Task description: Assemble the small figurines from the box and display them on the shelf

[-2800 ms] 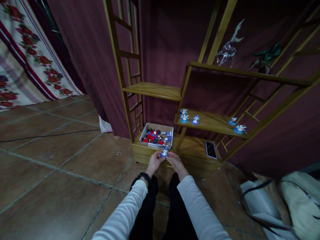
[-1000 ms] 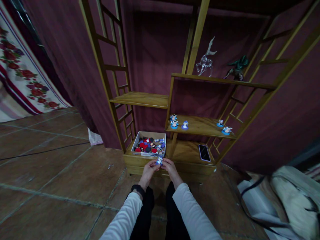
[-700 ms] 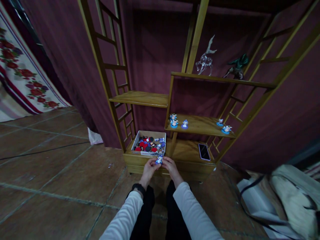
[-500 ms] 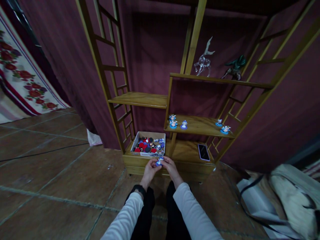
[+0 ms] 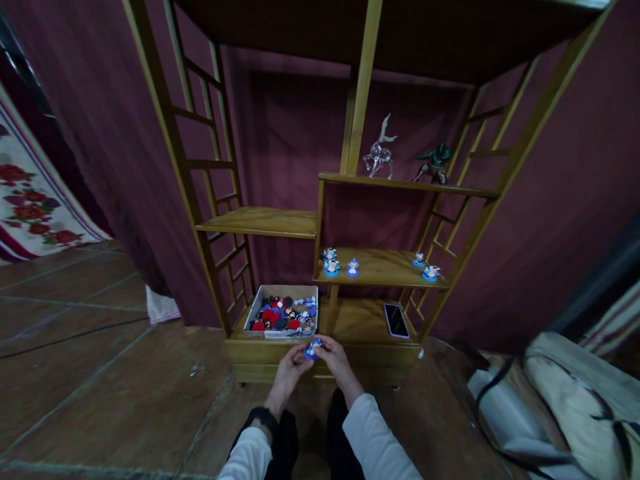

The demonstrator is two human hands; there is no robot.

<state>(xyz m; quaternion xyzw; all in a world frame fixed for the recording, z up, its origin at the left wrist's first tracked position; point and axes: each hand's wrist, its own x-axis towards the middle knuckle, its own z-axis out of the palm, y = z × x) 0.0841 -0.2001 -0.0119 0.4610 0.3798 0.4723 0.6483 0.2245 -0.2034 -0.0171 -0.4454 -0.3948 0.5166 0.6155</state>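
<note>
Between my two hands is a small purple-and-white figurine on a round purple base, just in front of the shelf unit's lower edge. My left hand pinches it from the left, and my right hand grips it from the right. Behind them stands a shallow cardboard box holding a jumble of figurines with red, black and purple bases. On the middle right shelf, a similar purple figurine stands beside two blue-based figurines. Two more blue-based figurines are at that shelf's right end.
A phone lies on the bottom shelf at right. Higher up stand a clear deer ornament and a dark green statuette. Beside the wooden unit, a pale bag with a black strap rests on the tiled floor at right.
The view has tilted up and shifted right, so the shelves appear lower and further left. Both hands still hold the figurine, which looks slightly turned.
</note>
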